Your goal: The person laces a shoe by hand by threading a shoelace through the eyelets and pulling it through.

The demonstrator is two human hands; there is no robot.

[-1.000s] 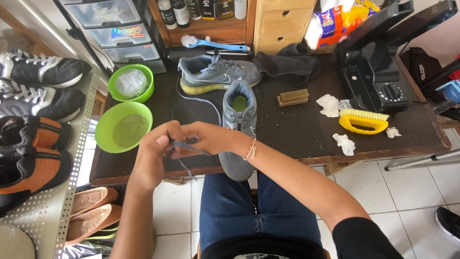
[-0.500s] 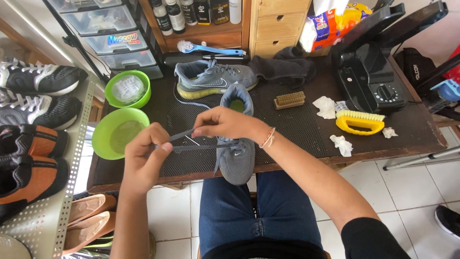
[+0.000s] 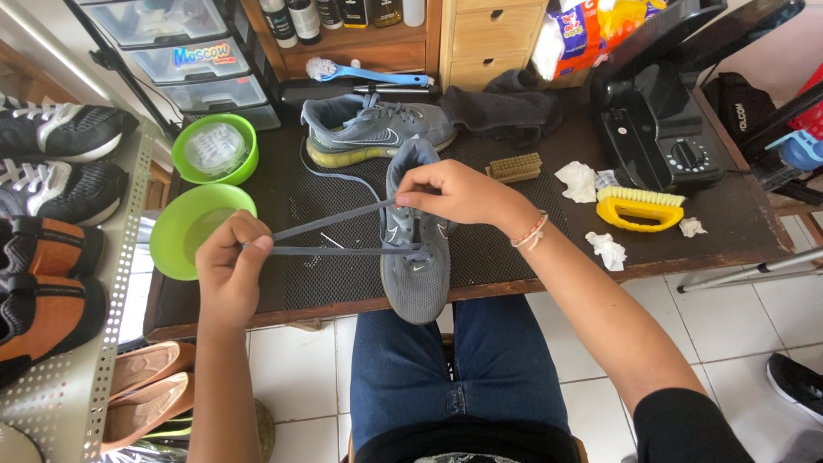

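The left hand [image 3: 230, 261] is closed on a grey lace [image 3: 330, 236], pinching it out past the left of a grey shoe [image 3: 414, 249]. Two strands of the lace run taut from that fist to the shoe. The right hand [image 3: 450, 193] is closed on the lace at the shoe's eyelets, fingers bunched above the tongue. The shoe stands at the near edge of the tabletop [image 3: 549, 249], toe overhanging the edge above the person's knees, heel pointing to the far side.

A second grey shoe [image 3: 373, 129] lies on its side near the far edge, its lace trailing loose toward the first. Two green bowls [image 3: 199, 225] sit at the left edge, one behind the other. A small wooden brush [image 3: 514, 167] lies just right of the right hand, and a yellow brush [image 3: 639, 213] lies further right, with crumpled tissues [image 3: 607, 250] around it. A dark cloth [image 3: 506, 107] is heaped at the far edge beside a black appliance [image 3: 660, 129]. A blue-handled brush [image 3: 364, 75] rests behind the second shoe. More shoes [image 3: 51, 214] fill a rack left of the tabletop.
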